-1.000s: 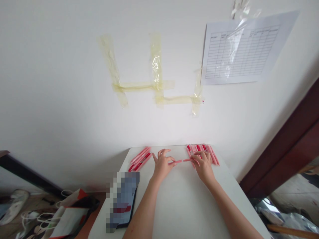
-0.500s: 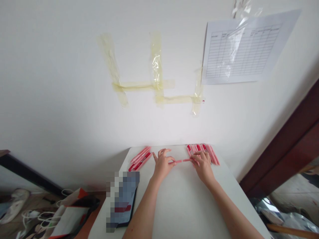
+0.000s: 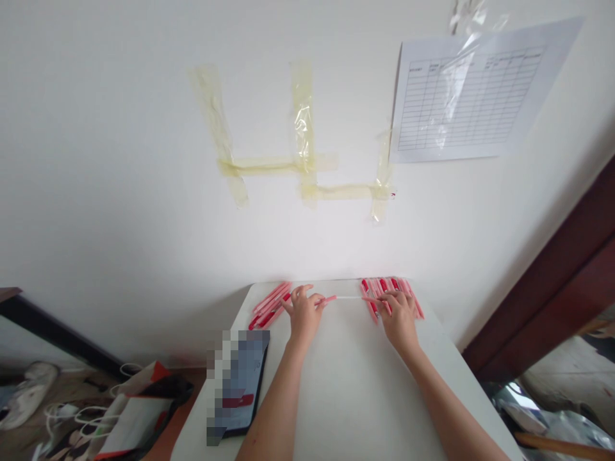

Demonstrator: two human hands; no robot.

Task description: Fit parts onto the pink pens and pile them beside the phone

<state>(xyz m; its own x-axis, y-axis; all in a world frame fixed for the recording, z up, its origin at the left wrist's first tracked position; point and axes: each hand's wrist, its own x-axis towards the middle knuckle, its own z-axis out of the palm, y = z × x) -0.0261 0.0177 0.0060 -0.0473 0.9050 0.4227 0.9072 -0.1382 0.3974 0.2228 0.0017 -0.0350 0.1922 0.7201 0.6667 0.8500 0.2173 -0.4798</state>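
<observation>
Over the far part of the white table (image 3: pixel 350 384), a pink pen is drawn apart lengthwise. My left hand (image 3: pixel 303 314) pinches one pink pen part (image 3: pixel 330 299), its other fingers raised. The other pink pen part (image 3: pixel 368 299) is between the fingertips of my right hand (image 3: pixel 400 317). A thin white refill (image 3: pixel 349 297) spans the gap between the two parts; I cannot tell which part it is fixed in. Pink and red pen pieces (image 3: pixel 271 304) lie beside my left hand. Behind my right hand is a row of similar pink pens (image 3: pixel 410 298), partly covered by the fingers.
A phone (image 3: pixel 243 390), partly pixelated, lies along the table's left edge. The white wall (image 3: pixel 158 192) rises directly behind the table, with yellowed tape (image 3: pixel 264 168) and a printed sheet (image 3: pixel 461 109) on it. Bags and cables (image 3: pixel 125 410) lie on the floor at left.
My hands have moved apart and slightly toward the wall. The narrow gap between the pink pen parts has widened, and a white refill now shows along it.
</observation>
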